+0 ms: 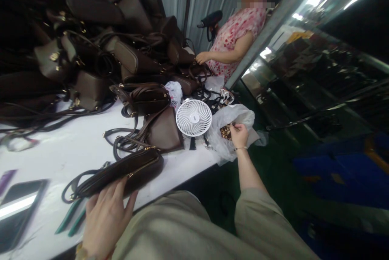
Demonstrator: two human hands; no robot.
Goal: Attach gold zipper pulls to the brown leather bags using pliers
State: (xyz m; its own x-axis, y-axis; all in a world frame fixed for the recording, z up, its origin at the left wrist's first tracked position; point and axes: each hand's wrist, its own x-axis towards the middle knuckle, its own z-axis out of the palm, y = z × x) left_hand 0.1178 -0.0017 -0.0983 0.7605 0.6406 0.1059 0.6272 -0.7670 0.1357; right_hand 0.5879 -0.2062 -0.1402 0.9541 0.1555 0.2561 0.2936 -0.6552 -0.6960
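Observation:
My left hand [105, 219] rests near the table's front edge, fingers stretched out against the underside of a dark brown handbag [121, 175] with gold trim and a loose strap. My right hand [239, 134] reaches out to a white plastic bag [234, 116] at the table's right edge, fingers pinched among small gold-coloured metal pieces [226, 131] inside it. A small white desk fan [193, 117] stands just left of that bag.
A tall heap of brown handbags [91, 41] fills the back of the white table [60, 150]. Another person in a floral top [234, 37] sits at the far end, hand on a bag. A phone [18, 211] and green-handled tools [71, 219] lie at the front left.

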